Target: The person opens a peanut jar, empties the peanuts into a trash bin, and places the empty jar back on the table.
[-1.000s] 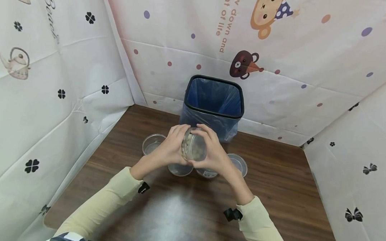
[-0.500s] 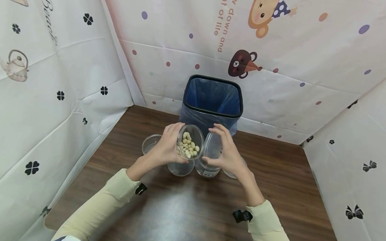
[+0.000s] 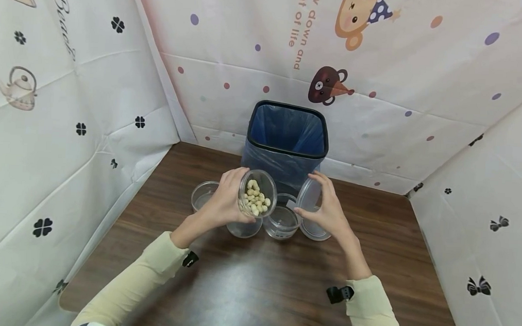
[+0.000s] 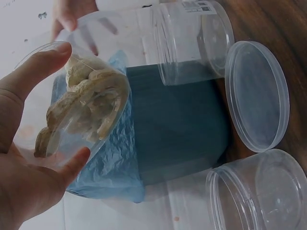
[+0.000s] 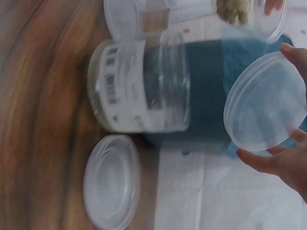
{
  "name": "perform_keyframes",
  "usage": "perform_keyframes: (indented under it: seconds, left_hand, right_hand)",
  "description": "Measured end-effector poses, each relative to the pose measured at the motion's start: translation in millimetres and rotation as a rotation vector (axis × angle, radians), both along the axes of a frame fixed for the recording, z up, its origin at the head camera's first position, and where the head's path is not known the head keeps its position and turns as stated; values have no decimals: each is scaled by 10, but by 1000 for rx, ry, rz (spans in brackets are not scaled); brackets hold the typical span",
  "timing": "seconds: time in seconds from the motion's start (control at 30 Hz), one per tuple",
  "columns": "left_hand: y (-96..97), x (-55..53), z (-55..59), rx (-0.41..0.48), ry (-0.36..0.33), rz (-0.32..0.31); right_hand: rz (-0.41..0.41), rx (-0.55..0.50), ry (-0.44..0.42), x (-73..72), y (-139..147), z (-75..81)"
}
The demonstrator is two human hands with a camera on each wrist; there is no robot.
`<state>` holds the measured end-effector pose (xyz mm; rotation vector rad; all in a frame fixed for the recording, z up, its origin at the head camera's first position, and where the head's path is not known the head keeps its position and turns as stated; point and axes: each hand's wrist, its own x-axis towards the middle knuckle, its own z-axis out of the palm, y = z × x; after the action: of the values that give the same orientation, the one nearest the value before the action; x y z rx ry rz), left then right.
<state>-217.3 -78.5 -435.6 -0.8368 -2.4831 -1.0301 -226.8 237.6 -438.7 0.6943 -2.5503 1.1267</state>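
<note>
My left hand [image 3: 224, 202] grips a clear plastic jar [image 3: 269, 182] tilted so that its open mouth faces the head camera. Unshelled peanuts [image 4: 91, 98] lie in it, bunched along one side. To its right, my right hand [image 3: 328, 214] pinches a clear round lid [image 5: 266, 103] by its edge, thumb on one side and fingers on the other. The lid stands on edge in the air, apart from the jar. Below, between the hands, an open clear jar [image 5: 120, 86] with a white barcode label stands on the table, no contents showing.
Another open clear jar [image 3: 201, 195] stands on the left. Two clear lids lie on the wooden table [image 3: 371, 245]: a left lid [image 4: 257, 96] and a right lid [image 5: 112, 182]. Behind the jars stands a black-rimmed bin [image 3: 287, 154] lined with a blue bag, against printed cloth walls.
The lid has come off the peanut jar; my right hand has carried it to the right. The jar's mouth has turned toward the head camera, bringing the peanuts into view.
</note>
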Motion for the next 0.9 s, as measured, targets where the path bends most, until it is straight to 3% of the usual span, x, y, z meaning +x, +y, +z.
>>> perform_keyframes:
  seconds: [0.3,0.6,0.8,0.9]
  left_hand:
    - [-27,41,-5,30,55,-3]
    - [-34,50,-49,50,43,-15]
    - [-50,47,-56,61,92,-12]
    - [-60,46,-54,59,77,-13]
  right_hand:
    - [-238,2,-92,-160,427,-348]
    - [-537,-118,-218,-328,831,-643]
    - [-643,-181,-261,-301,1006,-738]
    - [-660,-192,-285,-273,1074,-786]
